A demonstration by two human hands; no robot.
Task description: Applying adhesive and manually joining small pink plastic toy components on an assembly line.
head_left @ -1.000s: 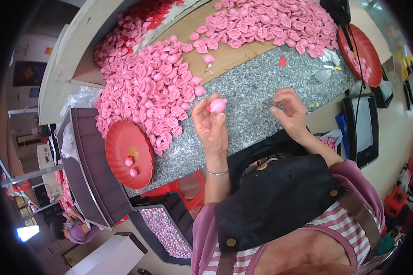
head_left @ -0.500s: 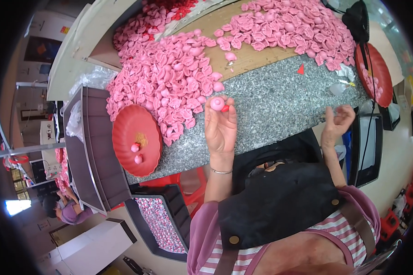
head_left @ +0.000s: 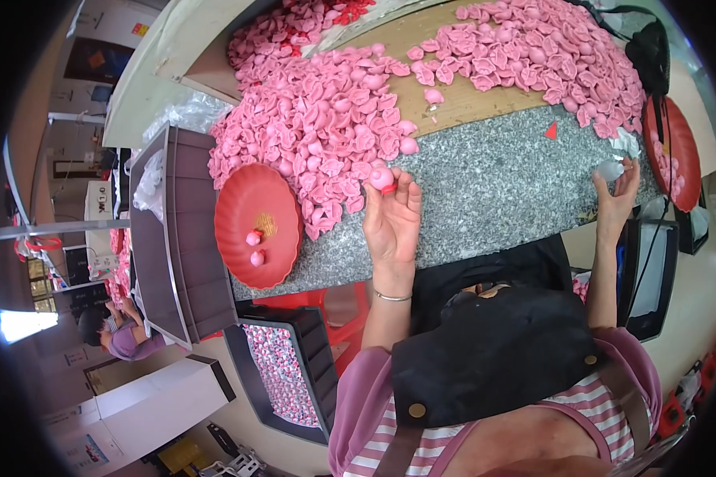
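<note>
Between the thumb and fingers of my left hand (head_left: pixel 393 230) is a small round pink piece (head_left: pixel 381 176) with a red part on its side. It is held above the grey speckled tabletop (head_left: pixel 493 191), beside a big heap of pink petal-like pieces (head_left: pixel 318 135). My right hand (head_left: pixel 617 205) is at the right end of the table, its thumb and fingers around a small translucent bottle (head_left: pixel 610 170). Left of the heap, a red scalloped dish (head_left: pixel 243 199) holds two pink-and-red pieces (head_left: pixel 254 248).
Another pink heap (head_left: pixel 541 60) lies at the back right. A second red dish (head_left: pixel 680 151) with pink pieces stands far right, behind a hanging black cable. A red triangle (head_left: pixel 551 131) lies on the stone. Below left is a dark crate (head_left: pixel 314 350) full of small pieces; a co-worker (head_left: pixel 131 338) sits farther left.
My right hand has moved forward and right, from apart from the bottle to closed around it. My left hand still holds the pink-and-red piece. The whole view has shifted slightly.
</note>
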